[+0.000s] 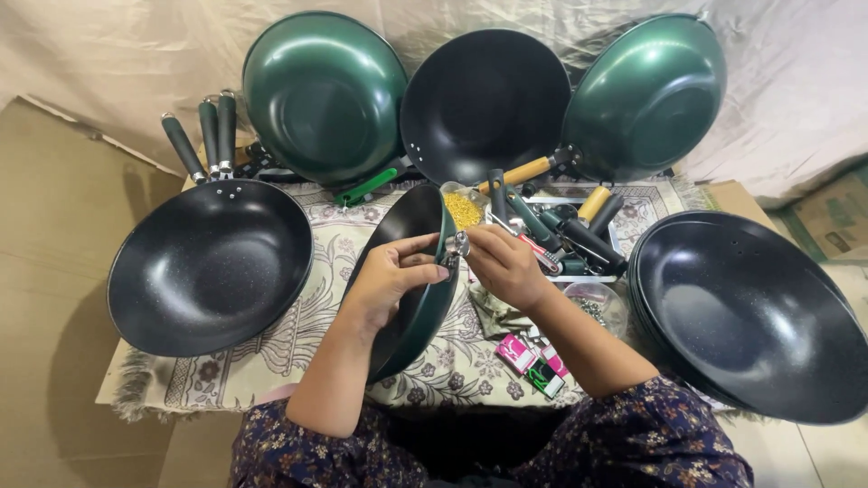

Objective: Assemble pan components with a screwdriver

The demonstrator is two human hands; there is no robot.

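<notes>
A green pan with a black inside [411, 271] stands on its edge in front of me, tilted upright. My left hand [393, 271] grips its rim, fingers curled over the edge. My right hand [502, 262] pinches a small shiny metal fitting [457, 244] against the pan's rim, right beside the left fingertips. Just past the hands lie a bag of small yellow parts [464, 210] and a pile of loose pan handles [570, 230].
Black pans lie at the left [208, 267] and stacked at the right [750, 312]. Two green pans [325, 95] [646, 95] and a black one [484, 104] lean at the back. A patterned cloth [298, 334] covers the work surface; small pink and green packets [533, 361] lie near me.
</notes>
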